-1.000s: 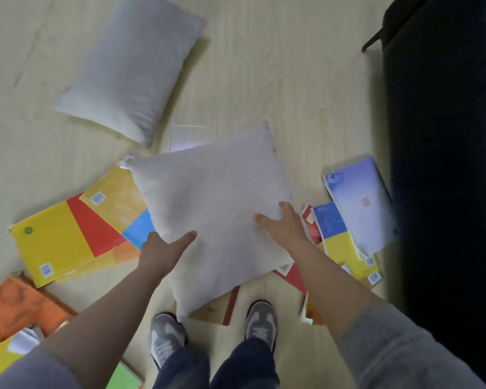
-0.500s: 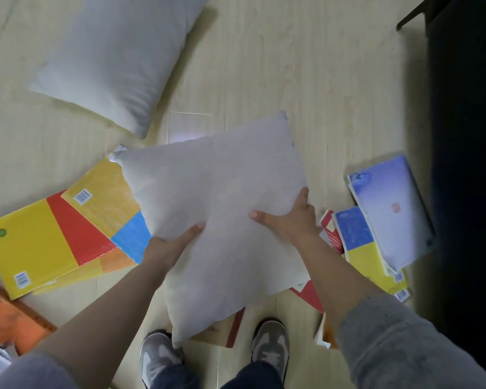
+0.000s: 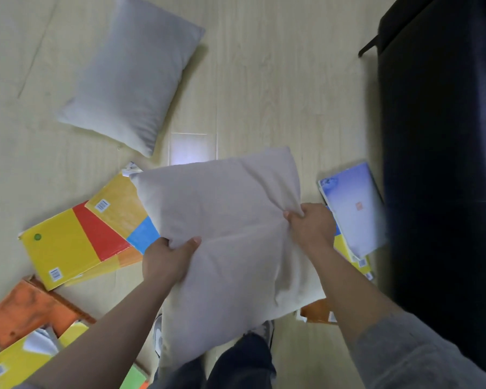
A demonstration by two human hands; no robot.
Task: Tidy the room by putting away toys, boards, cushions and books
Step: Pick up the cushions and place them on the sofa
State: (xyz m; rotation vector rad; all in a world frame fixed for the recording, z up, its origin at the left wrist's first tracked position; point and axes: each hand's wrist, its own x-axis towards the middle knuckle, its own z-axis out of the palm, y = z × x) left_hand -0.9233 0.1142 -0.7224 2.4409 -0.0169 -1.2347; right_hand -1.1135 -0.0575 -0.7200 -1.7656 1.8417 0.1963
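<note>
A pale grey cushion (image 3: 230,220) is held up off the wooden floor in front of me. My left hand (image 3: 166,259) grips its left edge, thumb on top. My right hand (image 3: 310,223) bunches the fabric at its right side, which creases toward the fist. A second grey cushion (image 3: 129,80) lies flat on the floor further away at the upper left. Yellow, red and blue books (image 3: 82,237) are partly covered by the held cushion. A pale blue book (image 3: 354,206) lies to the right on another yellow and blue one.
A dark sofa (image 3: 446,164) runs along the right side. An orange board (image 3: 26,313) and more yellow books (image 3: 20,360) lie at the lower left. My shoes and dark trousers (image 3: 236,360) show beneath the cushion. Bare floor (image 3: 278,80) stretches ahead.
Both hands went from resting flat on the cushion to gripping it. The cushion has come up off the books and its lower corner now hangs over my feet.
</note>
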